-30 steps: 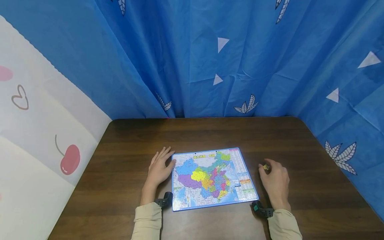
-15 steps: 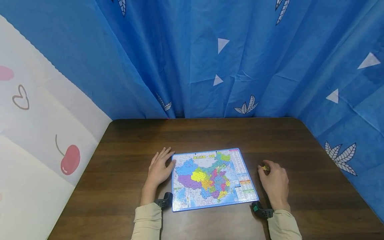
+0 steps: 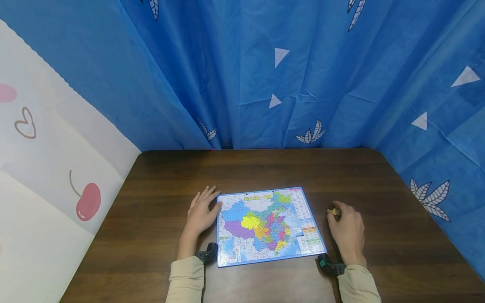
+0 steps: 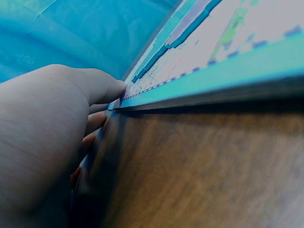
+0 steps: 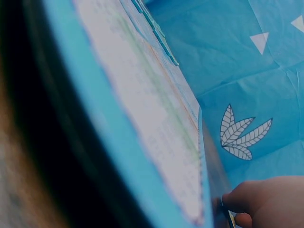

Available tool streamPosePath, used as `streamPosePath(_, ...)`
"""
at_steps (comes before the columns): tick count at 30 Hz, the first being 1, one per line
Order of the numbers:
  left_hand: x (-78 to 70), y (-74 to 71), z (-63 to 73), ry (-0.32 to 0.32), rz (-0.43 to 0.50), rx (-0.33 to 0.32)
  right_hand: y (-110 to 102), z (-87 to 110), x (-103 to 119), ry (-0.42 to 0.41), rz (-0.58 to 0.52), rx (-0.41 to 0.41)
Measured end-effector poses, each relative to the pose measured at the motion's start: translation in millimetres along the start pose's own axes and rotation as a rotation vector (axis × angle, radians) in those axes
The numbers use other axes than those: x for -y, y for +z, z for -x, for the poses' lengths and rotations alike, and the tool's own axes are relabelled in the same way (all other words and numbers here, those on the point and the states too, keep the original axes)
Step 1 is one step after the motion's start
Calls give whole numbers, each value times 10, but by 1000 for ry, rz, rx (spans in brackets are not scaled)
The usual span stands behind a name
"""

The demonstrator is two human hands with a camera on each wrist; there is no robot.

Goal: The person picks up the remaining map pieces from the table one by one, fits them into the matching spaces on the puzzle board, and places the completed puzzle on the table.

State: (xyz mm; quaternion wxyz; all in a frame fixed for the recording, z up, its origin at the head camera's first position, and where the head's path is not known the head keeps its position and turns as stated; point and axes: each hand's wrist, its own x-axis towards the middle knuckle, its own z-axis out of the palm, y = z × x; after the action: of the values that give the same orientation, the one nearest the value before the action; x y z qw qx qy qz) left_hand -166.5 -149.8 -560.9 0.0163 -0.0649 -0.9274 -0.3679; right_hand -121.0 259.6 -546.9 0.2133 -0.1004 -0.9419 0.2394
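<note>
A map puzzle board (image 3: 261,206) with a blue rim and coloured map pieces lies flat on the table between both hands. At its upper left corner, my left hand (image 3: 202,214) rests with fingers spread on the tabletop and the thumb touching the board's edge. The left wrist view shows that thumb (image 4: 107,86) at the rim. Right of the board, my right hand (image 3: 347,231) pinches a small yellow puzzle piece (image 3: 335,211) between thumb and index finger. Only a thin edge of the piece (image 5: 230,218) shows in the right wrist view.
The brown wooden table (image 3: 159,176) extends around the board on all sides. Behind it hangs a blue curtain (image 3: 250,75), and a white patterned sheet (image 3: 49,168) stands at the left. Each wrist wears a black strap device (image 3: 331,266).
My right hand has shifted very slightly, and the yellow puzzle piece sits at a slightly different angle in its fingers. The left hand and the board have stayed still.
</note>
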Motion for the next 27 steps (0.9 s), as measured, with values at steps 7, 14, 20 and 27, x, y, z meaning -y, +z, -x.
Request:
streamPosePath(7, 1, -3, -7, 4, 0, 5, 4, 1, -4, 16, 7, 20)
streamPosePath(14, -14, -3, 7, 11, -6, -8, 2, 2, 2, 35, -5, 42)
streamPosePath(20, -9, -3, 3, 2, -10, 0, 1, -2, 5, 26, -28, 37)
streamPosePath(27, -11, 3, 4, 4, -16, -7, 1, -5, 29, 21, -38, 33)
